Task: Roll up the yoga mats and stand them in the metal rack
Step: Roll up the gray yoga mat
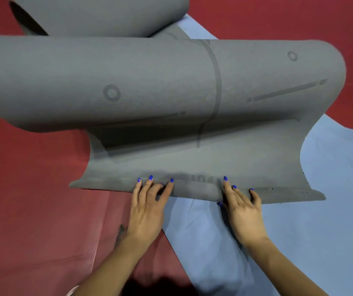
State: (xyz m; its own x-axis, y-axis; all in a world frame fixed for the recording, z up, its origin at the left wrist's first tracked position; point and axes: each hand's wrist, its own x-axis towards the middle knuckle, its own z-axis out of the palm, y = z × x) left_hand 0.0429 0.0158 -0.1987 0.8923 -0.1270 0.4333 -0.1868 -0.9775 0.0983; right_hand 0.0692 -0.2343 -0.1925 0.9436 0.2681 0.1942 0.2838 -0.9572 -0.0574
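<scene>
A grey yoga mat with printed rings and lines lies across the floor. It bulges up in a big loose curl in the middle, and another loose curl sits at the far end. Its near edge is turned over into a small tight roll. My left hand holds that rolled edge with its fingers laid over the top. My right hand grips the same edge a little to the right, fingers on top and thumb tip underneath. A blue yoga mat lies flat beneath the grey one.
The floor is covered in red padded matting, with a seam running near my left forearm. The blue mat stretches from the near right to the far middle, under the grey one.
</scene>
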